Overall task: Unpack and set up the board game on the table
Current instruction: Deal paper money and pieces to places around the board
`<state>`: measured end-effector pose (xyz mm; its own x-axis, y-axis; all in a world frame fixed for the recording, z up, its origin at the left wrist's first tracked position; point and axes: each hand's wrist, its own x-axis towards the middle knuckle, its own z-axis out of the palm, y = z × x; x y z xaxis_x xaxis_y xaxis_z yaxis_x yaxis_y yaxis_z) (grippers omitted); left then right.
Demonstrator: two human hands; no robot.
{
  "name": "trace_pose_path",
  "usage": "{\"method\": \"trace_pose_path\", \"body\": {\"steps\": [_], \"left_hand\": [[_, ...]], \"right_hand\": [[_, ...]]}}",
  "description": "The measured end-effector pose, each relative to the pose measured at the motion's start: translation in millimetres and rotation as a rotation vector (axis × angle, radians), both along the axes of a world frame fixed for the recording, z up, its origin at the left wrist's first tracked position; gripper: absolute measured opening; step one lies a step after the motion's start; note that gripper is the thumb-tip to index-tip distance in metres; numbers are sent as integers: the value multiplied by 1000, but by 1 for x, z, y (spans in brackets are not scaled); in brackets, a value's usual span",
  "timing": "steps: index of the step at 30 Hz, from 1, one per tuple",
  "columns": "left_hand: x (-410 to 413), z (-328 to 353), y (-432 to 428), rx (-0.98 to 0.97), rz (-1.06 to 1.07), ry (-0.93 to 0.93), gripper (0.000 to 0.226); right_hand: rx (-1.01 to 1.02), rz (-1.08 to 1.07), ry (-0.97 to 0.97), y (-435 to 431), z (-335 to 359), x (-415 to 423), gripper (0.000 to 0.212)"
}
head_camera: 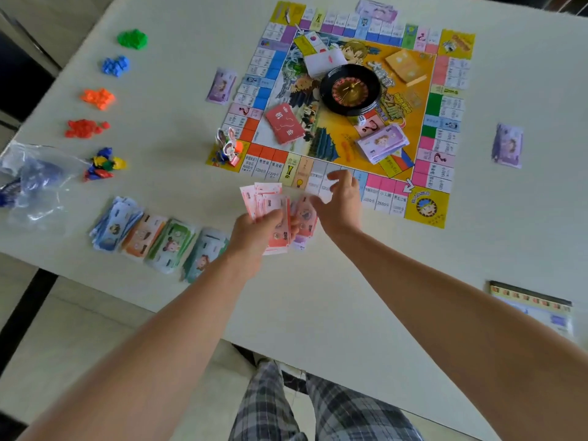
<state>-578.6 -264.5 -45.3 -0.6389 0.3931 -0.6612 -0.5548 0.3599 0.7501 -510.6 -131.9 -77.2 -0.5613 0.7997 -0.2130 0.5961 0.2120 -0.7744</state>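
Pale white surface [413,281]: carries all items.

Square multicoloured game board [426,206]: lies flat, unfolded, towards the far edge of the surface.

Left hand [254,233]: above the near-middle of the surface, fingers clenched around a fan of pink-red paper banknotes [264,198].

Right hand [342,202]: over the board's near edge, fingers loosely curved. A blurred pink note [304,214] sits at its thumb; whether it is grasped cannot be told.

Clear crumpled plastic bag [35,183]: at the left edge.

Four banknote stacks in a row near the near-left edge, touching side by side: blue [114,222], orange [143,235], green [170,245], teal [203,253].

Black roulette wheel [350,89]: at the board's centre.

Purple banknote stack [381,143]: on the board, near the wheel. Further purple notes lie off the board: one beside its left edge [221,86], one well apart to its right [507,145].

Red card deck [284,123] and orange card deck [404,65]: on the board, either side of the wheel.

Plastic token piles in a line along the left edge, apart: green [132,38], blue [116,65], orange [98,97], red [84,127], mixed colours [105,163].

Cardboard character pawns [227,148]: clustered on the board's near-left corner.
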Motion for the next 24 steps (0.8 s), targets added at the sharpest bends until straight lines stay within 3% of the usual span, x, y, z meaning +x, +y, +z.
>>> {"method": "trace_pose_path", "body": {"steps": [3, 5, 7, 10, 14, 24], "left_hand": [[6, 0, 23, -5, 32, -11, 37], [14, 1, 45, 7, 22, -25, 38], [24, 2, 72, 2, 14, -43, 31], [45, 5, 116, 19, -56, -90, 14], [71, 5, 171, 13, -114, -123, 17], [96, 10, 286, 34, -194, -227, 33]], "right_hand": [[-196, 32, 128, 15, 13, 10, 22], [-382, 118, 141, 28, 20, 23, 24], [-385, 174, 118, 45, 23, 38, 24], [-411, 44, 190, 76, 27, 63, 14], [-535, -54, 257, 119, 34, 96, 18], [-379, -493, 228, 238, 33, 146, 25]]}}
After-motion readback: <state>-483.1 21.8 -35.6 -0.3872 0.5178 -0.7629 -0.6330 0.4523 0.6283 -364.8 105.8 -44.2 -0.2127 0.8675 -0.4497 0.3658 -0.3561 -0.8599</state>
